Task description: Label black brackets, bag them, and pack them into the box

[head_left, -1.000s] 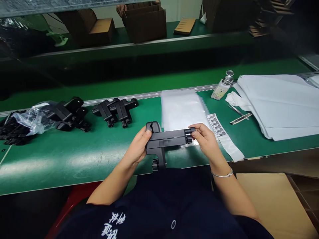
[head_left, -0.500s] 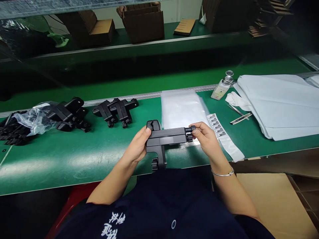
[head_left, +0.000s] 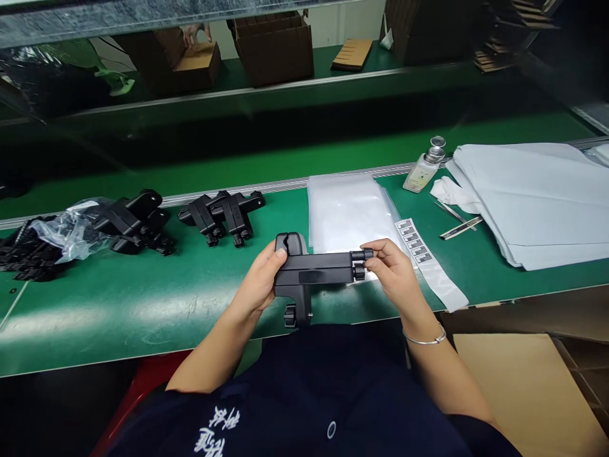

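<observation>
Your left hand [head_left: 261,277] grips the clamp [head_left: 323,269]; your right hand [head_left: 394,271] pinches its knob [head_left: 366,254]; a slack left grip could let it twist.

You are shifting the black clamp [head_left: 314,270] a little to your left, and your left hand [head_left: 259,276] is moving with it. You are also turning the clamp slightly: the dark panel [head_left: 324,277] on its near side is now showing as an even strip, without the earlier glint. Beyond, another person's hand [head_left: 194,35] is appearing at the left cardboard box [head_left: 197,63]; a second ago one was showing at the divided carton [head_left: 276,54]. That carton's right edge is now sitting slightly further left.
</observation>
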Demonstrator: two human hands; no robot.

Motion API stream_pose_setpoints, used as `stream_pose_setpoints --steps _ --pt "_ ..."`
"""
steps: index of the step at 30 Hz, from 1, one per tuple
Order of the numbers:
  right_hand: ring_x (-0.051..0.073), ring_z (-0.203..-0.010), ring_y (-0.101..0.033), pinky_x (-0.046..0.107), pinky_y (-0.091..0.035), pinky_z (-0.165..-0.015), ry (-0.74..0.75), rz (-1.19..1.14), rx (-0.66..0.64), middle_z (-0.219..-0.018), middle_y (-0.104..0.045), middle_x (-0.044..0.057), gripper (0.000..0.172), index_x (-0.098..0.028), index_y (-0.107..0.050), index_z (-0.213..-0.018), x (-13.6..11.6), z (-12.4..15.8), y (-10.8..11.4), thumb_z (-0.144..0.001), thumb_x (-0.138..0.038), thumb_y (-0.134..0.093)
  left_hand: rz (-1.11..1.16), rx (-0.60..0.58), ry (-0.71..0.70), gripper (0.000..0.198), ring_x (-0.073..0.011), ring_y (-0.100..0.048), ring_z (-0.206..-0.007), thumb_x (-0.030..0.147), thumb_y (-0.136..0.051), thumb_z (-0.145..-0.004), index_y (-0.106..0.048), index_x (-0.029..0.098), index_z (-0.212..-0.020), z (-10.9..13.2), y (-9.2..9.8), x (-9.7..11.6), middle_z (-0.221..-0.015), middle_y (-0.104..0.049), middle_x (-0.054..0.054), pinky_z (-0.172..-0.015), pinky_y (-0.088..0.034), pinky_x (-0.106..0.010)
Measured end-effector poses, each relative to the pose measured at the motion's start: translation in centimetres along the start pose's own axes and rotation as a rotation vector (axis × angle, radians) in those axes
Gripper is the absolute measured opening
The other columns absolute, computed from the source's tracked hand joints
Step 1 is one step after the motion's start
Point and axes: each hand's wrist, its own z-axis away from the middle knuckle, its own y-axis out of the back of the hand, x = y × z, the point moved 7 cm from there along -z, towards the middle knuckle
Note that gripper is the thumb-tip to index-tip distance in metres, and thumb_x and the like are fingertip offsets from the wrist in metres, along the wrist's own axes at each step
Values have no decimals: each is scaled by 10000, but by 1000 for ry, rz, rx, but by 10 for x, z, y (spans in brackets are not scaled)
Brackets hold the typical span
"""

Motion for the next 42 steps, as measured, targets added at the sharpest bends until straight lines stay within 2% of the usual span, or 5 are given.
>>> stream_pose_setpoints --steps 4,13,28,34,42 --pt "197 -814 -590 352 -485 -800 6 35 -7 -835 -587 5 293 -236 -663 -1037 -2 3 0 -864 -470 -696 -1 8 -4 603 -174 -640 -630 626 -806 -640 -678 164 -1006 1 2 -2 -774 -699 -29 -538 -499 -255" --pt "187 -776 -585 330 -484 -745 -11 -83 -31 -808 -600 5 342 -227 -666 -1027 9 0 -2 -833 -503 -724 -45 -28 -146 518 -166 -623 -667 588 -803 -680 -681 171 -962 10 -5 17 -815 -683 -37 -558 -499 -243" --pt "181 -781 -602 318 -490 -740 -3 -121 -28 -812 -621 7 350 -229 -673 -1021 10 1 -2 -826 -510 -743 -76 -41 -129 539 -183 -651 -745 594 -785 -704 -652 163 -1001 13 -6 16 -883 -697 -56 -623 -538 -261" --pt "189 -798 -612 329 -493 -752 -19 -146 -43 -828 -633 16 380 -220 -664 -1019 11 1 -5 -812 -527 -750 -59 -33 -161 527 -144 -627 -668 588 -801 -690 -670 161 -970 11 -3 17 -820 -678 -34 -548 -504 -213" --pt "179 -831 -600 317 -481 -786 -2 -139 -87 -865 -617 10 333 -232 -645 -1061 13 3 -7 -862 -490 -716 -78 -51 -162 551 -168 -648 -660 605 -784 -695 -667 158 -995 8 -1 16 -806 -693 -44 -547 -527 -241"
